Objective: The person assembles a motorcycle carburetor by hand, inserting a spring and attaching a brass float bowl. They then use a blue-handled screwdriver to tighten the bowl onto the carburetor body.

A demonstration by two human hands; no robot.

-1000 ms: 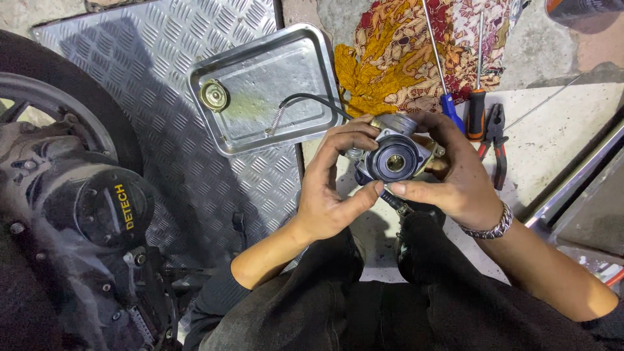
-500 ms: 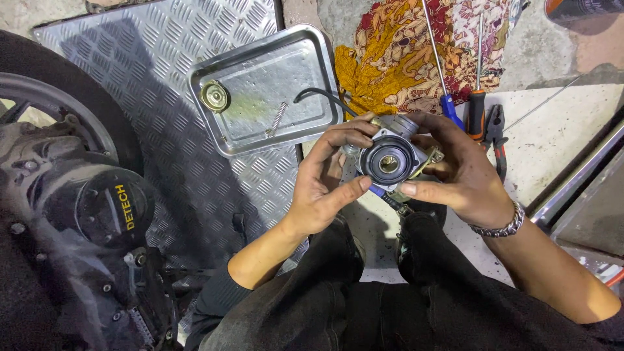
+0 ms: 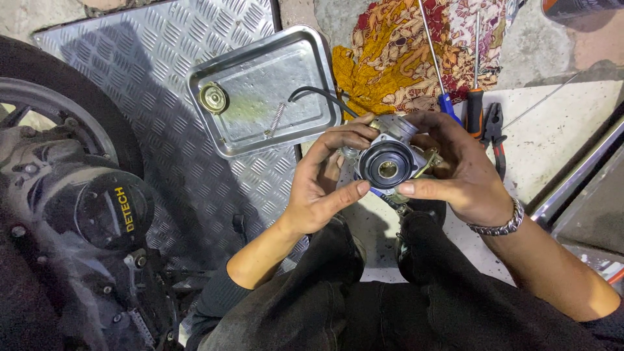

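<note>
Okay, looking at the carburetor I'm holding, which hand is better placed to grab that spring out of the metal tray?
Left, probably. The left hand grips the carburetor on the side nearer the metal tray, where the spring lies. The right hand cradles it on the far side.

Bare checker plate (image 3: 149,78) lies open left of the steel tray (image 3: 305,52) — screwdrivers (image 3: 455,97) and pliers (image 3: 495,127) crowd the right.

A motorcycle repair workshop, concrete floor (image 3: 559,143), ribbed metal tread plate (image 3: 162,78), a motorbike wheel and engine (image 3: 78,214) at one side, a steel parts tray (image 3: 260,91) with small pieces, screwdrivers (image 3: 476,107) and pliers (image 3: 494,127) beside a patterned rag (image 3: 403,58)
</note>
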